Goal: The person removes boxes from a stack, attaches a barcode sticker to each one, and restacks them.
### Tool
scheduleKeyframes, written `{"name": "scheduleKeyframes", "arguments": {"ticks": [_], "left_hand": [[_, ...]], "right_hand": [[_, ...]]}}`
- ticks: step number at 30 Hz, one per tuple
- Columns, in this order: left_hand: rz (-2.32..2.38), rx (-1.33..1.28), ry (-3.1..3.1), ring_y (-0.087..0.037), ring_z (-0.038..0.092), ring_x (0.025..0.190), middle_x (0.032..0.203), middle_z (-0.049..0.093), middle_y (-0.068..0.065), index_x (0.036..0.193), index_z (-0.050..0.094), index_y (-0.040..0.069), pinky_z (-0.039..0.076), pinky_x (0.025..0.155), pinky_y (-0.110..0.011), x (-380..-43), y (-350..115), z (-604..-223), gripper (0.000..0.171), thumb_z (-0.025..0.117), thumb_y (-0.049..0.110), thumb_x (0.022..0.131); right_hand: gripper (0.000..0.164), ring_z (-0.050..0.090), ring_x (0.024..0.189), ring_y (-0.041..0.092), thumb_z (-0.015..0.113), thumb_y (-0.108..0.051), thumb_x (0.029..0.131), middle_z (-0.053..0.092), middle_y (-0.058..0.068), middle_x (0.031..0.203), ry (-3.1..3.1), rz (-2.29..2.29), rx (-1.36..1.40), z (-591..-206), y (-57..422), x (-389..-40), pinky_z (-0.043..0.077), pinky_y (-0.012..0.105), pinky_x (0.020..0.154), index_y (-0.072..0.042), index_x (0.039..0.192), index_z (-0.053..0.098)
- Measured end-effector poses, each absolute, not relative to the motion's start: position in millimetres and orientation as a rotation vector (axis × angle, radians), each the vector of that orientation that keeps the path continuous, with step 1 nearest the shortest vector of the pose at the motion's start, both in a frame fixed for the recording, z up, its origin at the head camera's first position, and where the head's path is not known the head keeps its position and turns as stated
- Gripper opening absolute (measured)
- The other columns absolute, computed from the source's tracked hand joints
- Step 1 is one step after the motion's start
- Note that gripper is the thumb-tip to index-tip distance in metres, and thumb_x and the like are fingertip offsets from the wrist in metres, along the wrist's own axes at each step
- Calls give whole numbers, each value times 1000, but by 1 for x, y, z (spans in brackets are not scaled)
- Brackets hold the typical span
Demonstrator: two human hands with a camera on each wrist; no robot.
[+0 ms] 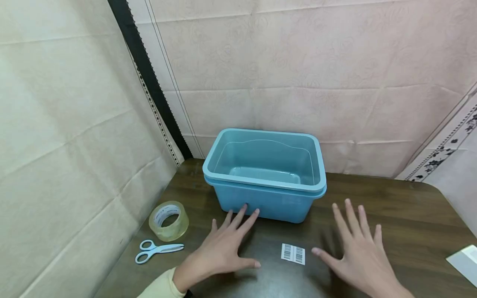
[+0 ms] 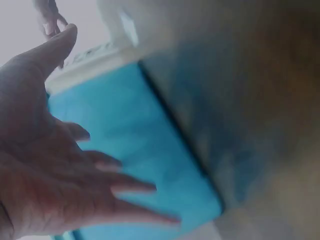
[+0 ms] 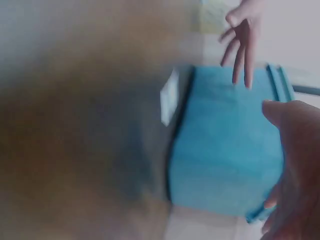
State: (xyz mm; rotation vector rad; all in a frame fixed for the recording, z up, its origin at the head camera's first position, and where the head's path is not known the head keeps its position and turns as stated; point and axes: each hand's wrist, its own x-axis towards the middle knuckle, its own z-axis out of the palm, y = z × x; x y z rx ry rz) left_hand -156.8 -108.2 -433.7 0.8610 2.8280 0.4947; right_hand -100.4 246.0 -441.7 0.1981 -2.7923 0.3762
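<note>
A blue plastic bin [image 1: 261,203], which looks like two nested ones by its doubled rim, stands on the dark wooden table. My left hand [image 1: 223,250] is spread in front of its near side, fingers straight; whether the fingertips touch the wall I cannot tell. To the right, my right hand [image 1: 359,256] hovers over the table with fingers spread, holding nothing. Between the hands lies a small white barcode label [image 1: 293,253]. In the left wrist view the bin [image 2: 130,135] is beyond my spread fingers; the right wrist view shows the bin's side [image 3: 220,145] too.
Left of the hands are a roll of clear packing tape [image 1: 175,231] and light-blue scissors [image 1: 158,251]. A white flat object [image 1: 463,263] lies at the table's right edge. Pale cloth [image 1: 298,62] hangs behind the table [image 1: 391,198] and along its left side.
</note>
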Motion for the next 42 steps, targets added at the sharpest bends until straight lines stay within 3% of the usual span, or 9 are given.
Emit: {"name": "scheduleKeyframes", "arguments": {"ticks": [4,7,11,13,18,22,28,33,42], "left_hand": [[729,997,2702,-31,29,162,179,15,4,168,9,46,38,118,-70,-163,-127,-402,100,66,74,91],[1041,1150,2584,-22,44,155,174,32,0,168,27,34,48,118,-50,-173,-152,-380,78,67,49,103],[1537,1126,2509,-21,67,133,156,58,-9,157,49,18,58,105,-35,-201,-193,-358,50,61,16,108],[1722,972,2582,-18,72,122,143,67,-7,149,58,15,61,98,-33,-220,-212,-351,39,58,17,110],[1891,529,2690,-9,74,102,118,73,2,136,65,9,65,85,-36,-283,-247,-351,37,59,34,110],[1829,294,2483,-10,73,107,130,70,-4,144,57,6,65,84,-33,-324,-255,-362,47,57,40,110],[1779,203,2175,-14,74,111,155,57,-15,155,50,6,64,82,-31,-351,-244,-380,55,54,40,111],[1886,238,2029,-13,75,101,131,69,-5,151,51,2,65,83,-35,-361,-230,-385,47,51,31,113],[1965,263,1935,-14,78,96,110,78,-1,154,49,0,66,82,-33,-365,-217,-385,45,50,20,114]], "right_hand": [[109,4,167,39,85,-48,85,10,10,180,-2542,601,259,-419,261,-111,5,75,127,-22,170,23],[95,21,163,36,87,-29,84,28,11,175,-2348,740,287,-405,267,-121,21,55,132,-18,165,37],[71,45,146,21,80,-10,89,52,12,157,-2129,919,291,-392,272,-136,37,17,116,-7,154,52],[60,53,133,11,76,-5,91,60,6,145,-2067,1018,263,-387,276,-144,43,6,99,-6,148,57],[48,63,105,-1,75,-11,96,66,-11,123,-2047,1128,149,-377,287,-179,52,5,68,-10,142,61],[41,67,93,1,70,-17,102,65,-9,117,-2098,1403,152,-375,291,-209,57,18,56,-16,141,58],[45,68,85,2,69,-26,104,63,-8,112,-2207,1616,117,-377,279,-243,61,25,61,-15,145,57],[60,65,78,5,67,-43,103,64,-12,110,-2336,1613,16,-370,268,-256,60,26,63,-10,152,53],[61,63,70,9,69,-40,102,69,-10,92,-2500,1723,-80,-348,262,-258,60,28,64,-6,151,54]]}}
